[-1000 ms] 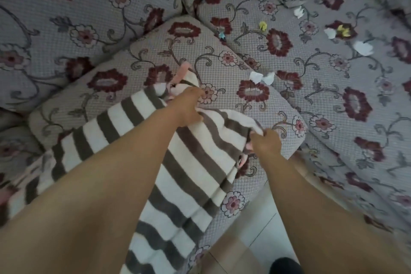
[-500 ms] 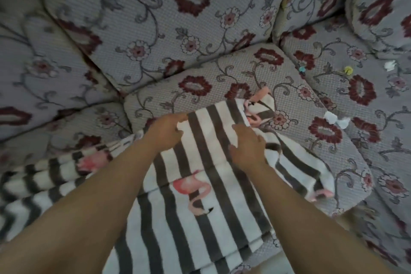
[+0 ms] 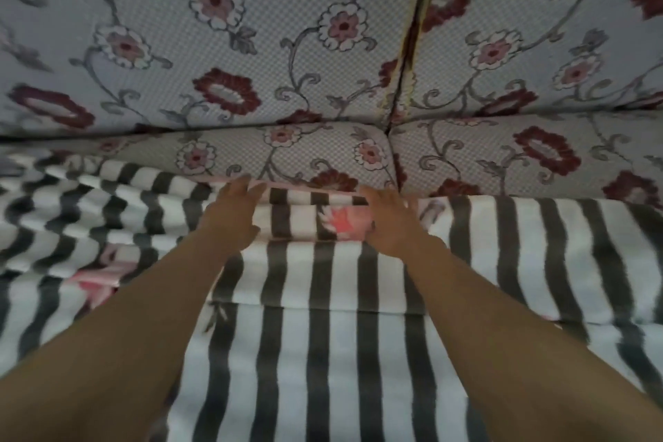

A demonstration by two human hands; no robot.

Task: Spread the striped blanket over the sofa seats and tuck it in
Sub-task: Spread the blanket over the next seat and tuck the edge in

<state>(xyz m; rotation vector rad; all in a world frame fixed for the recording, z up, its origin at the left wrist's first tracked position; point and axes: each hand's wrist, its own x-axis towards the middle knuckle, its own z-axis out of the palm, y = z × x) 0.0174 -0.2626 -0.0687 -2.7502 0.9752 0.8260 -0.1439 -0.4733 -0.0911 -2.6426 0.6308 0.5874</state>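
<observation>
Across the sofa seats (image 3: 466,151): striped blanket (image 3: 323,352) spread flat over the front part, rumpled into waves off to the left, back edge stopping short of the floral back cushions (image 3: 251,47). Left hand (image 3: 233,215) flat on the blanket near that back edge, fingers straight and spread, pressing down, gripping nothing. Right hand (image 3: 391,222) just beside it, same deal, fingers open and laid on the fabric next to a pink flamingo print (image 3: 344,222). Bit blurry around the fingertips though.

left hand (image 3: 233,215), right hand (image 3: 393,222) flat on striped blanket (image 3: 323,352), floral sofa (image 3: 287,47)
</observation>
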